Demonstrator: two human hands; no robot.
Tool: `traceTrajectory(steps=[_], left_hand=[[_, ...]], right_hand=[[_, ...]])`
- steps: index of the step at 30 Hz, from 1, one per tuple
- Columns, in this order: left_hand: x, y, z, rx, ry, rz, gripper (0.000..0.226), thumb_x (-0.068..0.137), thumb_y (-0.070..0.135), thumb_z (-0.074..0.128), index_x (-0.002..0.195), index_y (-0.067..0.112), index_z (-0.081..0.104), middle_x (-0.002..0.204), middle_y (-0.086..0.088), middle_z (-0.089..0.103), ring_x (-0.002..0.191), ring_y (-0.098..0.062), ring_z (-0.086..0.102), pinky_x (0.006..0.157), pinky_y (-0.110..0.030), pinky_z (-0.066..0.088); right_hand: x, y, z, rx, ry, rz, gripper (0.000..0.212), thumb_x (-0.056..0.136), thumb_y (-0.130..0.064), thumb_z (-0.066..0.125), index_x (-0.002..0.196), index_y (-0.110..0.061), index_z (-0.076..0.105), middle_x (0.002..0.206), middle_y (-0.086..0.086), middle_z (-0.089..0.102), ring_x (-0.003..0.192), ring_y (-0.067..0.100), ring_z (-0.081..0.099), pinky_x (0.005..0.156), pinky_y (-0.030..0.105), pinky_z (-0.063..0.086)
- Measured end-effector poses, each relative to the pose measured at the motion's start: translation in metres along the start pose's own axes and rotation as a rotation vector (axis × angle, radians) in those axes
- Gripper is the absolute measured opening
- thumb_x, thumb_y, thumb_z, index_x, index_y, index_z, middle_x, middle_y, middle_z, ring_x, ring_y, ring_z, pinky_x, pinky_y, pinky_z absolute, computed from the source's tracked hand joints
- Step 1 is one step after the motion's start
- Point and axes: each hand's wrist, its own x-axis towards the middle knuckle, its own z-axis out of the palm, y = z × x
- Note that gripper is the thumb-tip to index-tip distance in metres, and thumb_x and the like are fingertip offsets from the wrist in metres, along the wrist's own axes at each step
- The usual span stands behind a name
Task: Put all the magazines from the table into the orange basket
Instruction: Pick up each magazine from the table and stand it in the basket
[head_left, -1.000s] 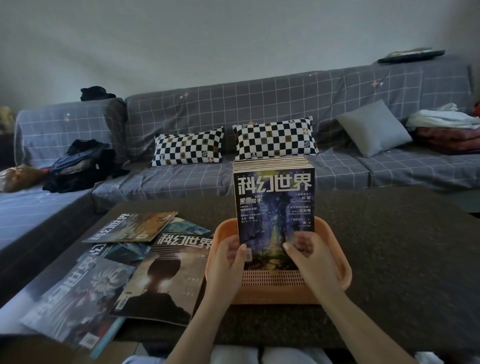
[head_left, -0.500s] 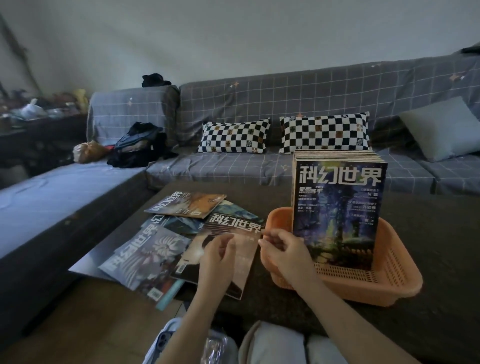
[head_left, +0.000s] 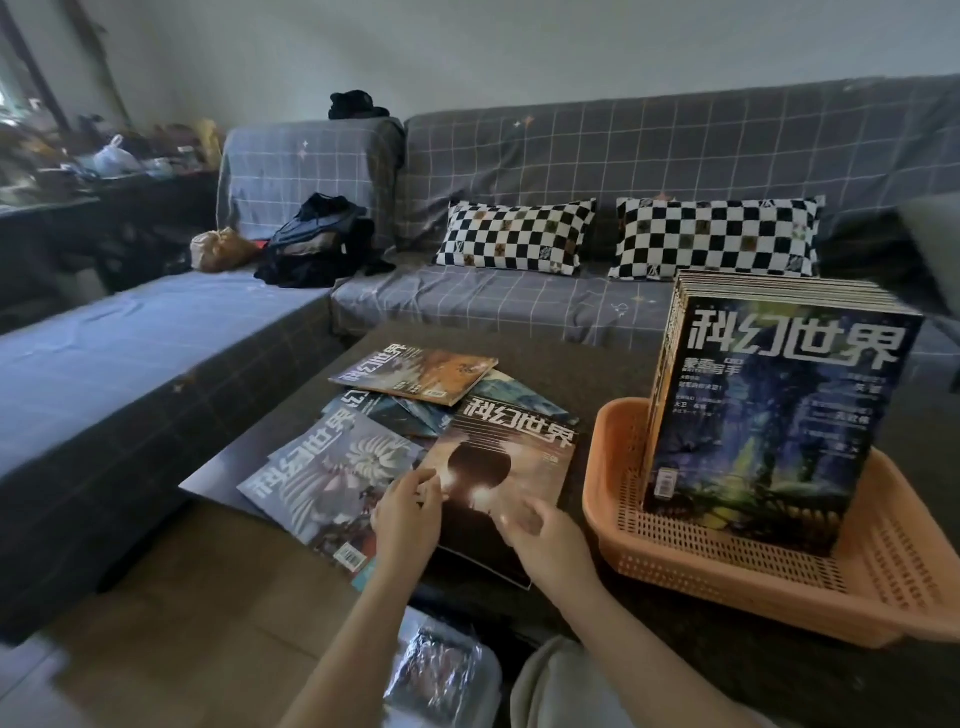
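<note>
Seemingly, both hands hover over magazine.

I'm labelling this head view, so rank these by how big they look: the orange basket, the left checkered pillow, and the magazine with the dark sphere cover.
1. Basket, though it sits nearest.
2-3. Pillow and sphere magazine look alike; distance makes this unsure.

The magazines at lower centre have glossy paper covers that catch the light. The orange basket at lower right is perforated matt plastic. The table looks dark, speckled and matt; the sofa wears grey checked cloth.
</note>
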Motion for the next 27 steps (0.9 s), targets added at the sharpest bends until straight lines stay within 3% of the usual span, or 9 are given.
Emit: traceTrajectory(steps=[3,7,9,11,15,18,21,27], left_hand=[[0.011,-0.005,0.000,0.044,0.000,-0.041,0.037,0.098,0.036,0.049,0.127,0.016,0.060,0.130,-0.010,0.060,0.121,-0.029,0.053,0.104,-0.045,0.038],[0.024,-0.002,-0.008,0.010,-0.057,-0.089,0.047,0.090,0.034,0.064,0.130,0.010,0.057,0.122,-0.010,0.065,0.113,-0.028,0.059,0.092,-0.037,0.045],[0.029,-0.003,-0.017,-0.007,-0.159,-0.125,0.032,0.083,0.029,0.074,0.105,0.007,0.068,0.096,-0.008,0.070,0.092,-0.025,0.065,0.076,-0.032,0.044],[0.027,-0.006,-0.027,-0.067,-0.280,-0.122,0.017,0.082,0.026,0.076,0.081,0.011,0.067,0.075,-0.001,0.067,0.074,-0.019,0.063,0.067,-0.030,0.042],[0.006,-0.012,-0.040,-0.255,-0.346,-0.093,0.022,0.090,0.016,0.066,0.110,0.016,0.057,0.100,-0.001,0.069,0.090,-0.016,0.066,0.072,-0.027,0.050],[-0.014,-0.015,-0.053,-0.309,-0.253,-0.015,0.016,0.092,0.013,0.064,0.104,0.020,0.056,0.098,-0.002,0.068,0.082,-0.012,0.067,0.066,-0.023,0.049],[-0.033,-0.017,-0.071,-0.396,-0.185,0.022,0.016,0.092,0.009,0.063,0.098,0.023,0.057,0.087,0.001,0.071,0.068,-0.003,0.069,0.055,-0.013,0.050],[-0.061,-0.001,-0.116,-0.530,-0.177,0.085,0.016,0.092,0.016,0.063,0.107,0.017,0.057,0.092,-0.012,0.075,0.077,-0.023,0.074,0.059,-0.025,0.057]], right_hand=[[0.004,0.009,0.003,-0.008,0.001,0.034,0.058,0.086,-0.042,0.059,0.136,-0.019,0.044,0.134,0.001,0.053,0.119,0.015,0.050,0.095,0.024,0.039],[0.004,0.013,0.003,-0.024,0.047,0.032,0.057,0.086,-0.040,0.060,0.137,-0.020,0.044,0.138,-0.001,0.047,0.121,0.014,0.048,0.093,0.020,0.036],[0.003,0.013,0.001,-0.009,0.061,0.045,0.056,0.086,-0.039,0.061,0.136,-0.021,0.044,0.136,-0.001,0.049,0.119,0.014,0.050,0.092,0.022,0.039],[0.000,0.014,-0.002,0.006,0.056,0.045,0.057,0.085,-0.038,0.062,0.136,-0.020,0.043,0.135,-0.002,0.050,0.120,0.015,0.049,0.093,0.023,0.038],[-0.010,0.016,-0.001,0.027,0.052,0.036,0.059,0.084,-0.034,0.064,0.136,-0.015,0.044,0.131,0.001,0.053,0.120,0.017,0.049,0.095,0.023,0.039],[-0.020,0.013,0.000,0.133,0.031,0.077,0.059,0.083,-0.031,0.066,0.136,-0.014,0.045,0.129,0.003,0.057,0.119,0.019,0.052,0.097,0.032,0.045],[-0.029,0.006,0.000,0.238,0.024,0.094,0.058,0.082,-0.029,0.068,0.134,-0.014,0.047,0.124,0.004,0.059,0.113,0.020,0.056,0.094,0.031,0.046],[-0.047,-0.021,-0.010,0.435,0.027,0.043,0.032,0.079,-0.030,0.071,0.107,-0.020,0.057,0.103,-0.004,0.063,0.093,0.012,0.058,0.078,0.027,0.046]])
